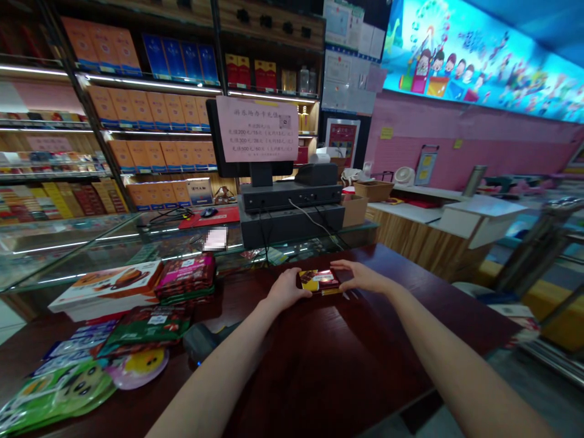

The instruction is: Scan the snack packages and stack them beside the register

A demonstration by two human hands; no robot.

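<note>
A small stack of flat chocolate boxes (pixel 320 279), yellow and dark red with chocolate pieces printed on top, lies on the dark wooden counter (pixel 310 377). Its left end is gripped by my left hand (pixel 287 291), thumb in front and fingers behind. At the right end, my right hand (pixel 362 277) curves its thumb and index finger around the corners; its other fingertips point down towards the counter. A dark handheld barcode scanner (pixel 203 342) lies near my left forearm, which partly hides it.
Left on the counter are an orange-and-white box (pixel 109 286), red-brown snack packets (pixel 186 275), green-brown packets (pixel 146 328) and a green pouch (pixel 59 395). Behind stand a glass display case (pixel 91 249) and a cash register (pixel 292 219) with a screen covered by a pink sign (pixel 258 131).
</note>
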